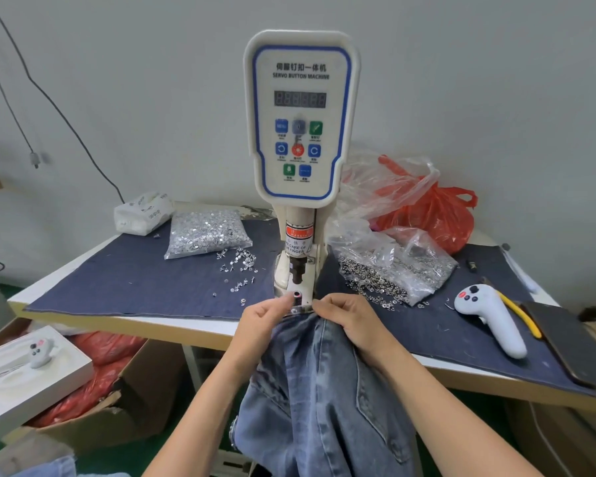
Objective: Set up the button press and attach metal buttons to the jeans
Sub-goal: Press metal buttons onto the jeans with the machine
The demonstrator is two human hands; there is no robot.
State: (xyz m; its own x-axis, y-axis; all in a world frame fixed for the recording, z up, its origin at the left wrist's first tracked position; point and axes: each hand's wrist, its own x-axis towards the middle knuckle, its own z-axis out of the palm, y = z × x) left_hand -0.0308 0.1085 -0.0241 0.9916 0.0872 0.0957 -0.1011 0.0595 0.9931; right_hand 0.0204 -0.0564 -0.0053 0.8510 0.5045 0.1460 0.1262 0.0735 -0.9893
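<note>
The white servo button machine (pixel 301 132) stands at the table's middle, its black punch (pixel 297 270) above the lower die (pixel 296 295). Blue jeans (pixel 324 390) hang from the table's front edge, their waistband held just in front of the die. A metal button (pixel 294 310) shows on the waistband. My left hand (pixel 262 321) grips the waistband from the left. My right hand (pixel 350 316) grips it from the right. A bag of silver tacks (pixel 207 232) lies left of the machine, with loose tacks (pixel 238 261) beside it. A bag of button caps (pixel 393 270) lies right.
A dark denim cloth (pixel 135 280) covers the table. A white handheld controller (pixel 489 318), a yellow-handled tool (pixel 520 315) and a dark phone (pixel 572 342) lie at the right. Red plastic bags (pixel 434 215) sit behind. A tissue pack (pixel 143 211) lies back left. Cardboard boxes (pixel 135 401) stand below left.
</note>
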